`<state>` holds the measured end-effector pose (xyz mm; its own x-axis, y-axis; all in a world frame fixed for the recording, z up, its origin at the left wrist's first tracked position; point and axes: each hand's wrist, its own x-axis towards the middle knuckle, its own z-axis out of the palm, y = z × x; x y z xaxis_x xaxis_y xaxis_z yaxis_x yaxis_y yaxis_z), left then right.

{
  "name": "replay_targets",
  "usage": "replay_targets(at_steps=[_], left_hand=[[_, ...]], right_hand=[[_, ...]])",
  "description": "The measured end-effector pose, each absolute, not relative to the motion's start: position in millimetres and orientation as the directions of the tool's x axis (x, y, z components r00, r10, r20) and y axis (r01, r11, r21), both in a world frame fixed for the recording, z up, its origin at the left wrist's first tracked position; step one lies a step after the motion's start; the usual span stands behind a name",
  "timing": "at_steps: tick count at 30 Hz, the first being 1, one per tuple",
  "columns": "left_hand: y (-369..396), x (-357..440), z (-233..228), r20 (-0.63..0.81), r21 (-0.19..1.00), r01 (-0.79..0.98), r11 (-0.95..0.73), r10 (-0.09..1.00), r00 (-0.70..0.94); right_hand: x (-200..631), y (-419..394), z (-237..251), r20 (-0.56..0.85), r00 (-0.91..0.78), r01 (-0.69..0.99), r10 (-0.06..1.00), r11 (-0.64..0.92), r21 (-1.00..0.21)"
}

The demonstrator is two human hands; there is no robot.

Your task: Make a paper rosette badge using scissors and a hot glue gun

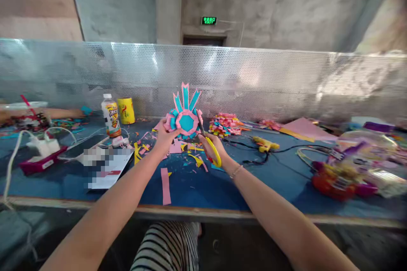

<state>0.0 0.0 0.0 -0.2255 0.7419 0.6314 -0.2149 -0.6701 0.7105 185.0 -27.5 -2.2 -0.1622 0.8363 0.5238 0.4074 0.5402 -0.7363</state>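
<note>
A pink and blue rosette (186, 123) with three notched ribbon tails pointing up is held above the table. My left hand (164, 139) pinches its left edge between thumb and fingers. My right hand (213, 147) is closed round the yellow handles of a pair of scissors (215, 150). The dark blades point up along the right edge of the rosette; I cannot tell whether they touch it. Pink, yellow and blue scraps (190, 152) lie on the table beneath both hands, and a pink strip (165, 186) lies nearer the front edge.
Behind the right hand sits a pile of pink and blue folded pieces (227, 124). A yellow glue gun (264, 144) with a cable lies to the right, near plastic-wrapped items (340, 173). Leftward stand a bottle (111, 116), a yellow roll (126, 111) and a power strip (43, 159). Another person's arm (65, 113) reaches in.
</note>
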Motion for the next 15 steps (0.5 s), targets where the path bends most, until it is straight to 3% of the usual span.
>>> replay_targets(at_steps=[6,15], left_hand=[[-4.3,-3.5,6.0,0.554,0.759,-0.257,-0.598,0.801,-0.226],[-7.5,-5.5,9.2,0.545,0.77,-0.191,-0.609,0.784,-0.298]], right_hand=[[183.9,-30.6,-0.1,0.489,-0.161,0.376,0.857,0.512,-0.773],[183.5,-37.3,4.2,0.443,-0.159,0.365,0.882,0.47,-0.804]])
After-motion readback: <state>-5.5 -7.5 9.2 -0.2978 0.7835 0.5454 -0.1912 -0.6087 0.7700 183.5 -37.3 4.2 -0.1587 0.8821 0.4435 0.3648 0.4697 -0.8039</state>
